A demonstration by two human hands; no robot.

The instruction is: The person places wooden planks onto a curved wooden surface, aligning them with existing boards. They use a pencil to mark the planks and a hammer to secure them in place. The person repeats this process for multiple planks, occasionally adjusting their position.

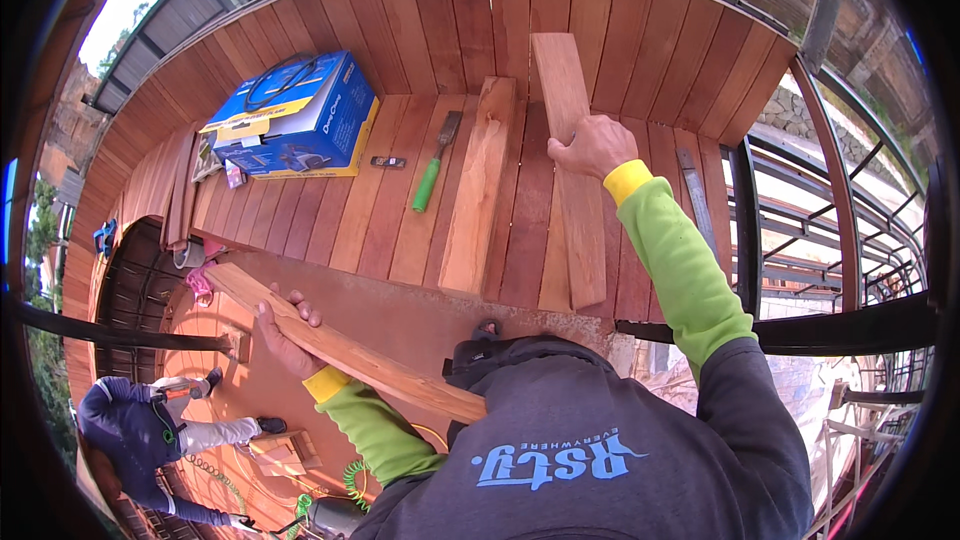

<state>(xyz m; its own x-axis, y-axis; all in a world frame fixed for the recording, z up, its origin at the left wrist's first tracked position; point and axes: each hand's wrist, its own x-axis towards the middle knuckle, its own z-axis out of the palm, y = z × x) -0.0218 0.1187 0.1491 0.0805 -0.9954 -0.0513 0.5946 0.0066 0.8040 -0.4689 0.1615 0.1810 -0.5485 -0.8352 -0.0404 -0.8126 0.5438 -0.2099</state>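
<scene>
My left hand (288,335) is closed round a long wooden board (375,365), held tilted off the bench with its near end by my body. My right hand (598,147) grips a second wooden plank (580,215) along its upper right edge, thumb on top; some fingers are hidden. That plank lies on the slatted wooden bench (330,220), its far end against the backrest. Beside it, to the left, rests a thick wooden beam (477,195). Further left is a chisel with a green handle (427,185), then a small dark metal piece (388,162).
A blue and yellow cardboard box (310,145) with a black cable on top stands at the bench's left. A flat metal tool (695,195) lies at its right. A co-worker (140,430) is at lower left, near green coiled hoses. Pink cloth (200,283) hangs nearby. Black railings (820,240) border the right.
</scene>
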